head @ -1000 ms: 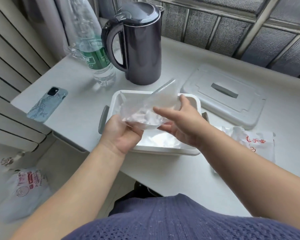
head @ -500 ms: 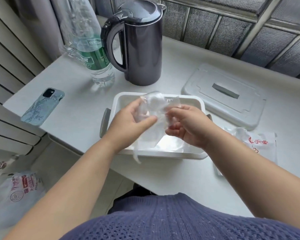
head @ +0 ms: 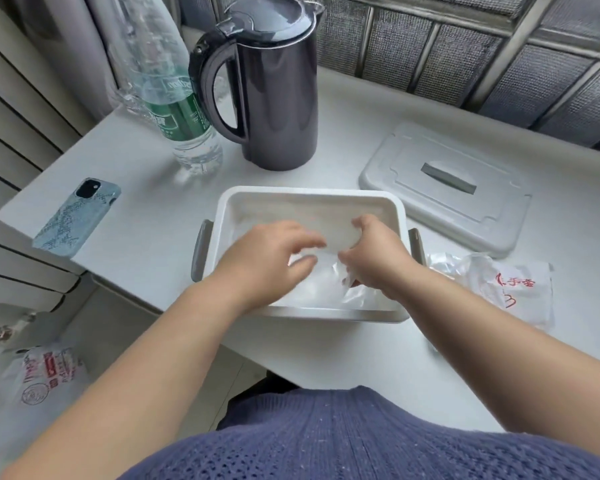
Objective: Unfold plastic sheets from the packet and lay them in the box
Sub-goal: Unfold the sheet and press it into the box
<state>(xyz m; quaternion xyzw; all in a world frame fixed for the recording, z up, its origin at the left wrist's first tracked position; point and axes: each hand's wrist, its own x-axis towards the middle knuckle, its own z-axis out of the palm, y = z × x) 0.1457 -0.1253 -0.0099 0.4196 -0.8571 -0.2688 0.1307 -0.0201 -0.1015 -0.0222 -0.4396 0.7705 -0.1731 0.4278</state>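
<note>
A white plastic box (head: 312, 197) with grey side handles stands on the table in front of me. Both my hands are down inside it. My left hand (head: 267, 261) lies with fingers spread and fairly straight on a clear plastic sheet (head: 321, 289) at the box's bottom. My right hand (head: 374, 261) has its fingers curled and pinches the sheet's crumpled right part. The packet (head: 510, 289), clear plastic with red writing, lies on the table to the right of the box.
The box's lid (head: 447, 188) lies at the back right. A dark kettle (head: 271, 84) and a water bottle (head: 177, 109) stand behind the box. A phone (head: 77, 220) lies at the left near the table edge. A printed bag (head: 45, 372) sits on the floor.
Both hands have gone down from above the box into it, taking the sheet with them. The sheet, held up and bunched before, now lies on the box's bottom.
</note>
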